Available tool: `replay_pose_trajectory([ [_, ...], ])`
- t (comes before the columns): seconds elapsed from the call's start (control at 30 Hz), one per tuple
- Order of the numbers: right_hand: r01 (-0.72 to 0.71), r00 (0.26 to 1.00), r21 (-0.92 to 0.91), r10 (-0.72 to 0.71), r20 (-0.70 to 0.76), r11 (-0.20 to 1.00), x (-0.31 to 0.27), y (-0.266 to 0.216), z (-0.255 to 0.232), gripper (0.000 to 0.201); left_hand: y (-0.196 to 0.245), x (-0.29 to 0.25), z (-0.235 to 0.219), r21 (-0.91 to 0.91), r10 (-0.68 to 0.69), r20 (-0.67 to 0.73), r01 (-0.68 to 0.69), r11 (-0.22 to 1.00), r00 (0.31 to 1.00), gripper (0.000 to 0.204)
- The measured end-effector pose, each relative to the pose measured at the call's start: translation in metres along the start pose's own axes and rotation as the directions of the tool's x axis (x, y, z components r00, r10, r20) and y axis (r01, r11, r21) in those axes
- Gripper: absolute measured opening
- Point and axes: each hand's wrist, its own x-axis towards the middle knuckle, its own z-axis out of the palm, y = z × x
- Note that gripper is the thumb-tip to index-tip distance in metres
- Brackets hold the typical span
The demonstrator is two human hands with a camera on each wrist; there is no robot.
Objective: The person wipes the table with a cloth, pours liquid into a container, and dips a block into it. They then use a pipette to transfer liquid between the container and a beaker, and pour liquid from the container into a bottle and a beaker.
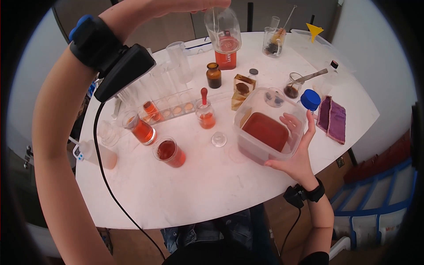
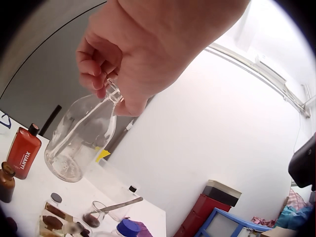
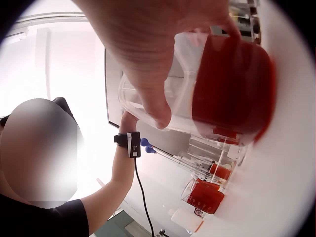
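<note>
My left hand (image 2: 143,44) pinches the neck of a clear glass bottle (image 2: 81,138), which hangs upright above the far side of the table. In the head view, this bottle (image 1: 224,26) overlaps a red, black-capped bottle (image 1: 226,60). On the near right, my right hand (image 1: 301,160) grips a square translucent plastic container (image 1: 252,149) by its side, thumb at the near rim. Dark red liquid (image 1: 266,131) fills its lower part. The right wrist view shows the container tilted, its base close to the white tabletop, with the thumb over its rim (image 3: 143,111).
Beakers of red liquid (image 1: 170,152) (image 1: 142,131) stand left of a dropper bottle (image 1: 206,115). Behind them is a test tube rack (image 1: 170,112). A brown bottle (image 1: 213,76), a blue-capped bottle (image 1: 310,100), a spoon jar (image 1: 291,87) and purple cloth (image 1: 333,119) are farther right.
</note>
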Motion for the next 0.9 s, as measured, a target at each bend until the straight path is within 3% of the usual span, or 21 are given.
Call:
replay_pose_trajectory([
  [0.07, 0.003, 1.0, 0.015, -0.003, -0.028, 1.0, 0.002, 0.001, 0.004, 0.132, 0.001, -0.046, -0.023, 0.045, -0.061, -0.003, 0.061, 0.997, 0.998, 0.037],
  [0.13, 0.005, 0.999, -0.001, -0.005, -0.038, 1.0, 0.002, 0.0, 0.006, 0.133, 0.001, -0.087, -0.039, 0.032, -0.237, 0.236, 0.237, 0.971, 0.942, 0.033],
  [0.2, 0.001, 1.0, -0.016, -0.001, -0.028, 1.0, 0.002, -0.002, 0.007, 0.133, 0.005, -0.121, -0.037, 0.122, -0.435, 0.178, 0.419, 0.9, 0.883, 0.033],
  [0.27, 0.012, 0.999, -0.071, -0.016, -0.044, 0.997, 0.002, -0.002, 0.006, 0.133, -0.039, -0.162, -0.018, 0.053, -0.105, -0.029, 0.106, 0.993, 0.994, 0.033],
  [0.37, 0.038, 0.999, -0.011, -0.038, -0.02, 0.999, -0.001, 0.0, 0.002, 0.134, -0.047, -0.21, -0.015, -0.096, -0.187, 0.088, 0.195, 0.976, 0.978, 0.027],
  [0.4, 0.044, 0.999, -0.016, -0.045, -0.024, 0.999, -0.002, 0.002, -0.004, 0.134, -0.042, -0.226, -0.009, -0.222, -0.232, 0.074, 0.243, 0.944, 0.97, 0.026],
  [0.43, 0.159, 0.984, -0.084, -0.165, -0.07, 0.984, -0.004, 0.005, -0.012, 0.128, -0.044, -0.237, -0.005, -0.205, -0.226, 0.08, 0.238, 0.949, 0.971, 0.026],
  [0.47, 0.27, 0.952, -0.16, -0.288, -0.106, 0.95, -0.005, 0.007, -0.017, 0.122, -0.042, -0.248, 0.001, -0.27, -0.308, 0.122, 0.331, 0.904, 0.943, 0.025],
  [0.5, 0.276, 0.949, -0.166, -0.296, -0.11, 0.947, -0.005, 0.003, -0.02, 0.122, -0.045, -0.258, 0.007, -0.259, -0.296, 0.127, 0.32, 0.911, 0.947, 0.025],
  [0.57, 0.384, 0.842, -0.156, -0.415, -0.344, 0.91, -0.009, -0.017, -0.026, 0.09, -0.047, -0.273, 0.02, -0.299, -0.308, 0.159, 0.343, 0.89, 0.938, 0.025],
  [0.6, 0.383, 0.841, -0.163, -0.416, -0.345, 0.909, -0.011, -0.029, -0.027, 0.09, -0.05, -0.279, 0.028, -0.303, -0.303, 0.159, 0.338, 0.891, 0.94, 0.025],
  [0.67, 0.408, 0.772, -0.358, -0.527, -0.355, 0.84, -0.015, -0.056, -0.024, 0.06, -0.057, -0.286, 0.042, -0.314, -0.253, 0.181, 0.299, 0.901, 0.95, 0.026],
  [0.7, 0.402, 0.773, -0.364, -0.525, -0.355, 0.84, -0.017, -0.068, -0.02, 0.06, -0.06, -0.287, 0.05, -0.319, -0.247, 0.185, 0.296, 0.9, 0.951, 0.026],
  [0.77, 0.489, 0.867, -0.175, -0.498, -0.012, 0.855, -0.019, -0.093, -0.002, 0.047, -0.065, -0.287, 0.062, -0.308, -0.138, 0.126, 0.171, 0.936, 0.982, 0.029],
  [0.8, 0.452, 0.892, -0.146, -0.449, 0.054, 0.88, -0.017, -0.104, 0.019, 0.046, -0.066, -0.288, 0.066, -0.313, -0.129, 0.166, 0.176, 0.933, 0.978, 0.029],
  [0.83, 0.44, 0.892, -0.128, -0.415, 0.18, 0.889, -0.014, -0.111, 0.032, 0.049, -0.066, -0.289, 0.07, -0.316, -0.124, 0.164, 0.171, 0.933, 0.979, 0.029],
  [0.9, 0.484, 0.817, -0.111, -0.403, 0.412, 0.868, -0.002, -0.121, 0.064, 0.059, -0.063, -0.289, 0.078, -0.328, -0.086, 0.152, 0.132, 0.935, 0.985, 0.03],
])
